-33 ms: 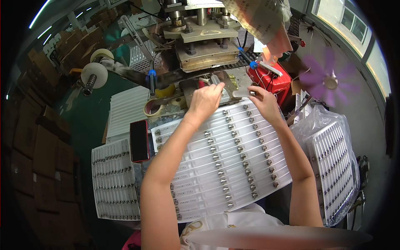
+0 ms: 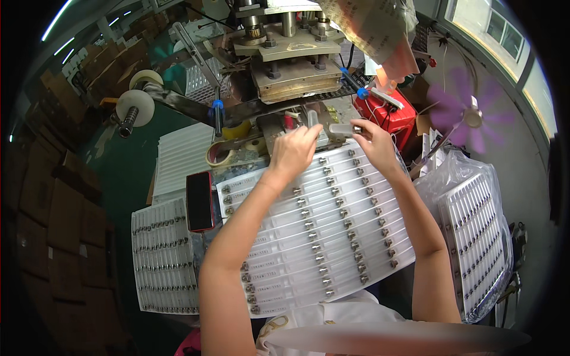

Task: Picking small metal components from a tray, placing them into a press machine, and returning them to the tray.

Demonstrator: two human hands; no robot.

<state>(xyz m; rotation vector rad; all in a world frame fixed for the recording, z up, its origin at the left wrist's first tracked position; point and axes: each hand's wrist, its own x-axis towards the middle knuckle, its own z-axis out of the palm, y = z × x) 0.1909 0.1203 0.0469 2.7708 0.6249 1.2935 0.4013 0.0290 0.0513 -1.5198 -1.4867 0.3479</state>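
A wide clear plastic sheet (image 2: 332,237) lies in front of me, with rows of small metal-tipped parts sealed in it. My left hand (image 2: 292,153) reaches over its far edge and pinches a small clear plastic piece (image 2: 313,120) with its fingertips. My right hand (image 2: 373,142) is at the sheet's far right corner, its fingers closed on a short clear plastic strip (image 2: 341,128) that points left toward the other hand. Both hands are just in front of the base of a metal press machine (image 2: 291,68).
A dark phone in a red case (image 2: 200,202) lies left of the sheet, above a stack of similar filled sheets (image 2: 163,264). Tape rolls (image 2: 234,139) sit near the press. A red box (image 2: 389,115), a purple fan (image 2: 469,113) and a bag of sheets (image 2: 478,237) stand on the right, cardboard boxes (image 2: 53,202) on the left.
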